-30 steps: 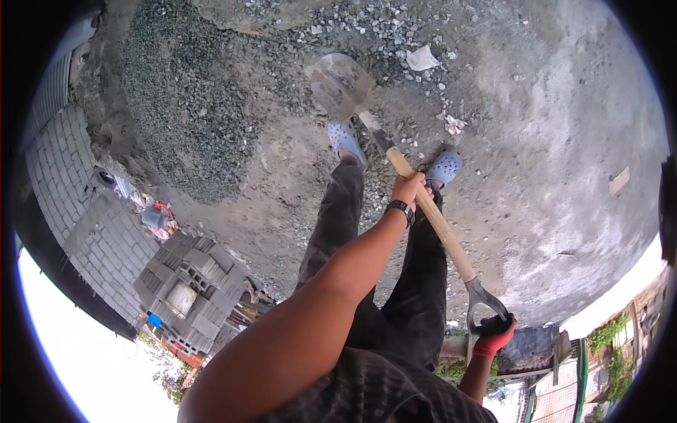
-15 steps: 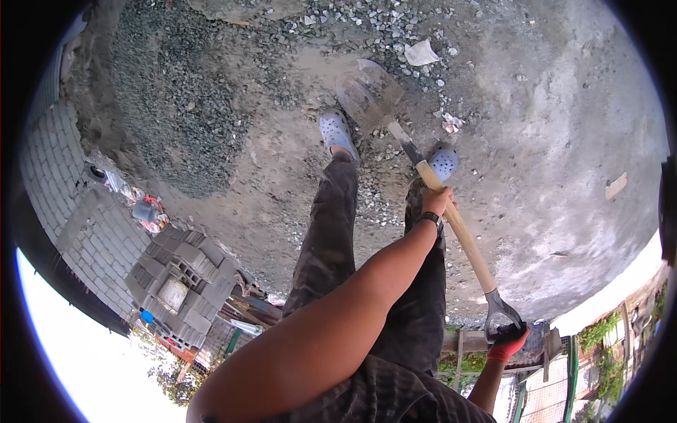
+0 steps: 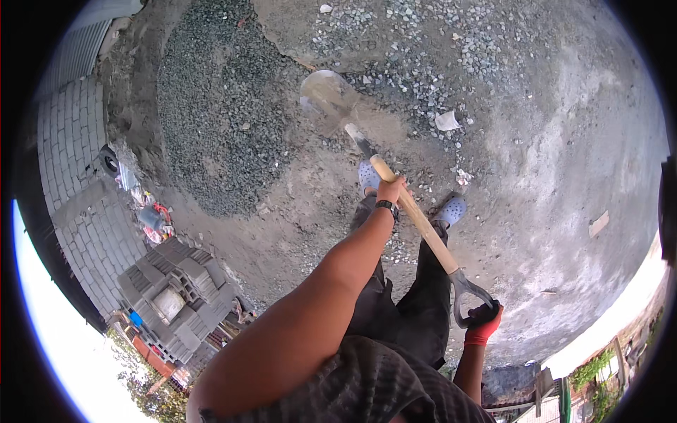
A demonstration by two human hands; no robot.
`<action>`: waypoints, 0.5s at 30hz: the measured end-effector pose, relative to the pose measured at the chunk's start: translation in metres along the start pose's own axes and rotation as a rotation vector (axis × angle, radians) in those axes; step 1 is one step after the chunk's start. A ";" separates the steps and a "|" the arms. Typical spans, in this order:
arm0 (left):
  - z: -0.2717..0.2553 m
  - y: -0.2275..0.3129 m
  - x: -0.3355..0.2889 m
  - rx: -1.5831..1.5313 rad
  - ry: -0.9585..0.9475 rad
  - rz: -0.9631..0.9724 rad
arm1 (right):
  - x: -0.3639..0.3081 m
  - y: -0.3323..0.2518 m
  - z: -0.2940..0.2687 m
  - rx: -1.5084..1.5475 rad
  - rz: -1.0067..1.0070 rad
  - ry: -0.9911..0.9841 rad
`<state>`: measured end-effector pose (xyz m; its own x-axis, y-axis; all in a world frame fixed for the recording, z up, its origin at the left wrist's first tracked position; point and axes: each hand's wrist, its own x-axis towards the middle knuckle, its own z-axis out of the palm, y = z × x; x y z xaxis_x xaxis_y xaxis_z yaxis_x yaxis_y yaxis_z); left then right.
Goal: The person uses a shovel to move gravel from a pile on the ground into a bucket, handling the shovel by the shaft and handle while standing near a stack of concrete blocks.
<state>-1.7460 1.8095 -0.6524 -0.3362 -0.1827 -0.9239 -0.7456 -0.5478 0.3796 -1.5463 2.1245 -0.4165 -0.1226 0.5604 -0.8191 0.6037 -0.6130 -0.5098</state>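
Observation:
A shovel (image 3: 428, 231) with a wooden shaft and a dark D-shaped handle slants across the view in front of me. My left hand (image 3: 391, 188), bare with a dark watch at the wrist, is wrapped round the shaft near the blade. At the D-handle, my right hand (image 3: 484, 319) in a red and black glove is closed on the grip. The shovel's blade (image 3: 328, 99) is far ahead, beyond my left foot, near the right edge of a heap of grey gravel (image 3: 218, 120). Whether the blade touches the ground I cannot tell.
Loose stones (image 3: 395, 88) lie scattered beyond the blade. A pale scrap (image 3: 447, 121) rests on the ground to the right. Stacked concrete blocks (image 3: 190, 282) stand at the left, below a block wall (image 3: 70, 141) and some litter (image 3: 153, 217). My feet wear light clogs (image 3: 451, 209).
The shovel blade has swung left and away from my feet, toward the gravel heap. Both hands moved left with it, still gripping. My body has turned and my feet have shifted.

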 end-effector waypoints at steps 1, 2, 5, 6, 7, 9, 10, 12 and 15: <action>-0.014 0.039 -0.012 0.000 0.011 0.033 | -0.029 -0.003 0.023 -0.015 -0.006 -0.026; -0.028 0.077 -0.024 -0.007 0.018 0.070 | -0.047 -0.001 0.033 0.023 0.033 -0.093; -0.057 0.198 -0.072 -0.005 0.012 0.131 | -0.095 0.005 0.065 -0.047 -0.007 -0.244; -0.058 0.233 -0.092 -0.004 0.022 0.166 | -0.107 0.006 0.072 -0.162 -0.130 -0.234; -0.079 0.269 -0.111 -0.033 0.028 0.208 | -0.139 -0.006 0.097 -0.151 -0.119 -0.321; -0.103 0.332 -0.139 -0.150 -0.002 0.271 | -0.196 -0.030 0.132 -0.150 -0.199 -0.417; -0.105 0.356 -0.156 -0.173 -0.023 0.296 | -0.220 -0.042 0.144 -0.148 -0.251 -0.458; -0.107 0.393 -0.189 -0.217 -0.064 0.296 | -0.264 -0.069 0.159 -0.015 -0.224 -0.512; -0.105 0.413 -0.229 -0.287 -0.176 0.321 | -0.348 -0.119 0.169 0.128 -0.138 -0.569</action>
<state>-1.9166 1.5387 -0.2889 -0.6351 -0.2517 -0.7302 -0.4071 -0.6943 0.5934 -1.7089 1.9082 -0.1152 -0.6174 0.2751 -0.7370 0.4566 -0.6375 -0.6205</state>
